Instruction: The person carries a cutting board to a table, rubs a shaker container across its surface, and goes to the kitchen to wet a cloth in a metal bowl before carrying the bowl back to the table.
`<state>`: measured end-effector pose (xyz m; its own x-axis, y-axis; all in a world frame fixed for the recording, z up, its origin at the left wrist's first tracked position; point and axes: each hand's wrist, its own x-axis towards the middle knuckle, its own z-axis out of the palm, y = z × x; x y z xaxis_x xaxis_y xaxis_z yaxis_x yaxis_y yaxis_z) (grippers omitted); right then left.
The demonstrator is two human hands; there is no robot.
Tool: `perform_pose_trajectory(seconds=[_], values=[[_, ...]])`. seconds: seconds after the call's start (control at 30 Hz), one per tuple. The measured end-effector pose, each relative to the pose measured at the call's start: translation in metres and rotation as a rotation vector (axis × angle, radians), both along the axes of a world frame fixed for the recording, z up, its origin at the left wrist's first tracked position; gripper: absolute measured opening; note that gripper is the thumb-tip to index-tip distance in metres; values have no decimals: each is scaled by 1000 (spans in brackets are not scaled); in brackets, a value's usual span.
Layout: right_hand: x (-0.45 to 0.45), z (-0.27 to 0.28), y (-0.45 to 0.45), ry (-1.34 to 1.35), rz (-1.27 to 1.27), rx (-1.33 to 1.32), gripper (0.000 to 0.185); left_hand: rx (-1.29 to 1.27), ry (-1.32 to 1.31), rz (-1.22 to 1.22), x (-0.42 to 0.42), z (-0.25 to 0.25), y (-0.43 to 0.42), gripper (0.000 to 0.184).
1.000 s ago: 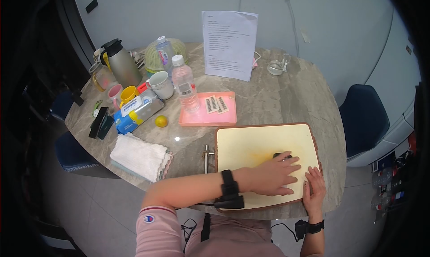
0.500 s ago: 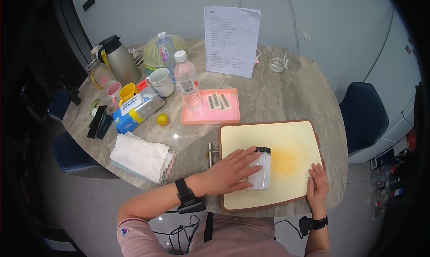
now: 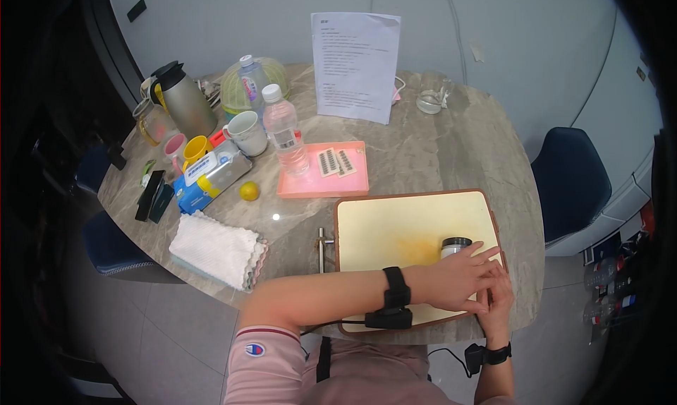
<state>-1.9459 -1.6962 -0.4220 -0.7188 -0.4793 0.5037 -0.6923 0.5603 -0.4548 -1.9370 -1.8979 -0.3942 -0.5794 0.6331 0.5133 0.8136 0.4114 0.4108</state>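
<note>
A clear jar with a black lid (image 3: pixel 455 243) lies on its side near the right edge of the cream cutting board (image 3: pixel 381 228). My left hand (image 3: pixel 458 278) rests over the jar, palm down with fingers spread, and hides most of its body. Beside it, my right hand (image 3: pixel 498 295) lies at the board's right edge with its fingers extended. The fingertips of my left hand overlap my right hand. An orange-yellow stain (image 3: pixel 416 250) marks the board left of the jar.
A pink tray (image 3: pixel 324 188) holds a bottle (image 3: pixel 285 133) and two printed cards. Left of it are a small yellow fruit (image 3: pixel 249 190), a wipes pack (image 3: pixel 211 179), mugs and a steel jug (image 3: pixel 187 105). Folded cloths (image 3: pixel 215 250) lie front left. A paper sheet (image 3: pixel 356 66) stands behind.
Half a second ago the jar was near the board's middle; it has rolled right under my left hand, up to my right hand. My right hand has stayed at the board's edge.
</note>
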Motion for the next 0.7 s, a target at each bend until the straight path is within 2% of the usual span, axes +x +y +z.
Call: perform_pose_trajectory(seconds=[0.2,0.27,0.5,0.6,0.7], values=[[0,-7,3,16,-8,3,19,-106,-71,-2,-4,6,10,51],[2,1,-1,11,-20,18,21,-99,-63,23,-2,-5,4,56],[6,6,-2,-21,-32,47,26,-222,-35,140,39,13,-56,64],[5,6,-2,-13,-35,54,26,-281,-51,237,66,14,-81,73],[6,6,-2,-8,-37,55,26,-225,-133,290,91,4,-104,78]])
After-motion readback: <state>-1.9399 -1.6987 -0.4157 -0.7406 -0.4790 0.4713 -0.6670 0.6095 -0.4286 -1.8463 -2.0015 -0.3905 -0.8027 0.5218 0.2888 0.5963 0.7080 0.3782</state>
